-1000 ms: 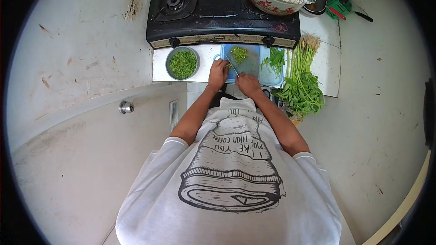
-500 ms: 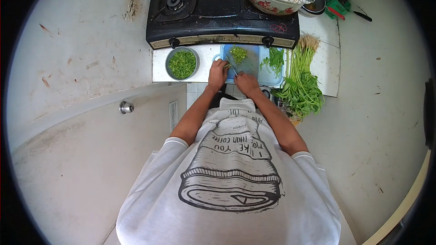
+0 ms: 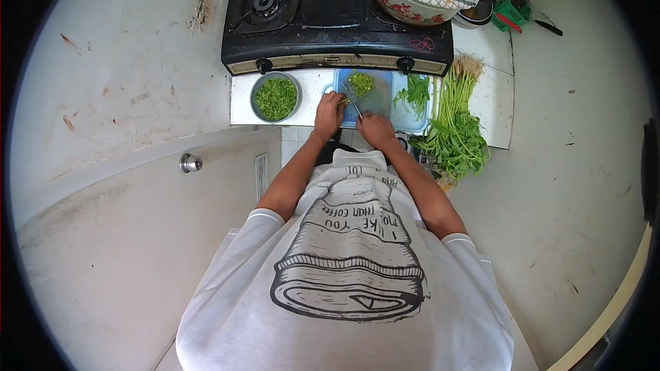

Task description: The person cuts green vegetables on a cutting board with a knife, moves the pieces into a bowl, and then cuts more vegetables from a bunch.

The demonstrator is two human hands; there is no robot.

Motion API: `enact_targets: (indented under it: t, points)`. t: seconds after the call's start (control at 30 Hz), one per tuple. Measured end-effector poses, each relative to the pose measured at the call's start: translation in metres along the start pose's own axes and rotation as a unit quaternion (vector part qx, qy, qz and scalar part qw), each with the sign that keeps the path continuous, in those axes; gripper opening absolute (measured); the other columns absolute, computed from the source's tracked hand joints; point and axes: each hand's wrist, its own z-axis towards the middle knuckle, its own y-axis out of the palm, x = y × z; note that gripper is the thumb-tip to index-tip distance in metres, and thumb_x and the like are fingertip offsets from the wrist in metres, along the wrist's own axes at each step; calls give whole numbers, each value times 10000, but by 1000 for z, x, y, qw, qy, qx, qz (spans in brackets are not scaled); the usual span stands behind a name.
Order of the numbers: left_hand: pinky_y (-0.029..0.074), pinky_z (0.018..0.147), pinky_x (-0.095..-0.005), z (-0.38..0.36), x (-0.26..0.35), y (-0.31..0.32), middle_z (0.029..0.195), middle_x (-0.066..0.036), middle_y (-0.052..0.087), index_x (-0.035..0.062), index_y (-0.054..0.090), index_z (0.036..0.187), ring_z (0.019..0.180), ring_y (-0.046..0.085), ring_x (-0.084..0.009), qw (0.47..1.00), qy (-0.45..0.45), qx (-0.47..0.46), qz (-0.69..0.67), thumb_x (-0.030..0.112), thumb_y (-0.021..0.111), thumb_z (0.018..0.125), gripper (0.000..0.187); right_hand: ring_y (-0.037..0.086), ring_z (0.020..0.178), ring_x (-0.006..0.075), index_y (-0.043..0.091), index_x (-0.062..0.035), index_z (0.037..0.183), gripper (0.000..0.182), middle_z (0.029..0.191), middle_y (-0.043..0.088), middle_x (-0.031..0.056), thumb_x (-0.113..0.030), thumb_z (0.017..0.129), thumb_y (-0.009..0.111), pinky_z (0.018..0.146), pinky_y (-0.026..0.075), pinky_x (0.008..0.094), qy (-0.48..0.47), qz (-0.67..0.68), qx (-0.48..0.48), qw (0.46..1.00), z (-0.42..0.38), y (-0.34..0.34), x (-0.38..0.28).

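My right hand (image 3: 375,129) is closed round the handle of a knife (image 3: 351,100), whose blade slants up and left over the blue cutting board (image 3: 379,99). Beside the blade, my left hand (image 3: 330,112) pinches green stems (image 3: 344,102) at the board's left edge; only a bit of them shows past the fingers. Chopped green pieces (image 3: 360,83) lie in a small heap at the far side of the board. Loose leaves (image 3: 415,93) rest on its right part. Left of my hands, a round grey bowl (image 3: 254,111) holds finely chopped greens (image 3: 276,98).
A black two-burner stove (image 3: 323,14) stands just behind the board, with a cloth-topped flowered pot (image 3: 412,12) at its right. A bunch of leafy greens with roots (image 3: 456,124) lies right of the board. Farther back sits a green basket (image 3: 510,11) with utensils.
The knife blade has shifted slightly at the stems, and my right hand has moved a little with it. My left hand stays nearly where it was.
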Motion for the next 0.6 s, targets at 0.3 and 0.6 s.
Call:
enact_targets:
  t: [0.3, 0.6]
  points:
    - [502, 822, -469, 0, 6, -5, 917, -155, 636, 23, 710, 976, 918, 604, -376, 1000, -6, -1, -17, 7, 709, 857, 121, 752, 782, 389, 643, 27, 999, 395, 821, 744, 230, -330, 1053, 482, 740, 597, 507, -10, -17, -6, 1000, 0, -3, -9]
    - [506, 816, -468, 0, 3, -3, 914, -155, 639, 30, 715, 975, 918, 608, -379, 1000, -17, 3, -21, 16, 716, 850, 126, 761, 787, 372, 636, 32, 1002, 379, 824, 747, 220, -315, 1044, 489, 732, 607, 495, -19, -29, 25, 999, 10, 4, -13]
